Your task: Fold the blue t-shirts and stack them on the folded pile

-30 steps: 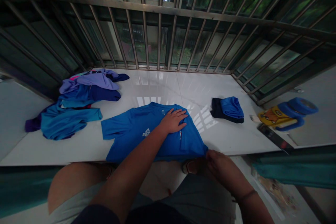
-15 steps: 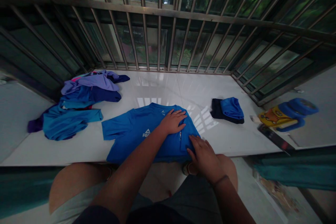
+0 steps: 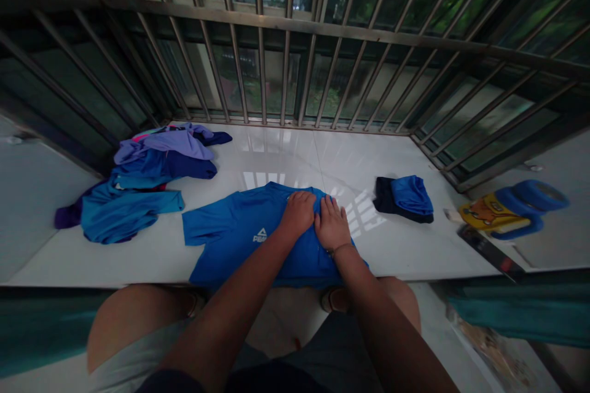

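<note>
Blue shirt (image 3: 239, 233): lies face up on the white tabletop (image 3: 322, 159), logo showing, hem hanging over the near edge; its right side is folded inward.

Left hand (image 3: 298, 214): on the shirt near the collar, fingers curled under, pinching a fold of cloth.

Right hand (image 3: 332, 225): just beside the left hand, touching it, fingers flat and spread, pressing the folded part; it grips nothing.

Step in hand, as judged: folding the shirt, creasing the right side. The next move probably calls for the left sleeve, still spread out, to be brought in likewise.

Left of the shirt: a loose pile of clothes (image 3: 138, 184), blue and purple. Right of the shirt: a small folded bundle (image 3: 405, 196), well apart. Further right, off the tabletop: a blue roll (image 3: 525, 202) and a yellow pack (image 3: 482, 215).

Room: glossy tiled ledge enclosed by metal bars (image 3: 286, 43), greenery beyond; dim light.
</note>
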A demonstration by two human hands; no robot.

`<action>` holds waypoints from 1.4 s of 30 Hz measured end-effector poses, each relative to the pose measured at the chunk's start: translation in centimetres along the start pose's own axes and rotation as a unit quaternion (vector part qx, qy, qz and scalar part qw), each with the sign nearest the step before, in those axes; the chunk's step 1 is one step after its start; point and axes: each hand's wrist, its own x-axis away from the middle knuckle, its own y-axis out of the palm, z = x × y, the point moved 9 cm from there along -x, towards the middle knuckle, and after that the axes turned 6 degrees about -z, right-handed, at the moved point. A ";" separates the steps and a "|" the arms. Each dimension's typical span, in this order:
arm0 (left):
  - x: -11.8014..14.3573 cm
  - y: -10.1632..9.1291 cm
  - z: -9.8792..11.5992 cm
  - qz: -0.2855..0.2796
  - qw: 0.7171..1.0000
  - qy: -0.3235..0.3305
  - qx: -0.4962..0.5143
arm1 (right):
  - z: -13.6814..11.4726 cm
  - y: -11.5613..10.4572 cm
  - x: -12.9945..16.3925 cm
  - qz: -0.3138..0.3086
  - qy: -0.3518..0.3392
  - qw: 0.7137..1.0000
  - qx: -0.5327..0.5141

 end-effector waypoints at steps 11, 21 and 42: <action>9.1 -5.0 -1.6 0.037 0.999 0.010 -0.034 | 1.1 -0.3 0.0 -0.019 0.020 0.999 0.016; 24.3 -13.7 -21.5 0.106 0.882 -0.436 -0.146 | 1.0 -0.2 -0.1 -0.015 0.022 1.000 0.015; 25.1 -8.7 -15.7 -0.019 0.995 -0.101 0.013 | 1.1 -0.1 -0.2 -0.009 0.021 1.000 0.014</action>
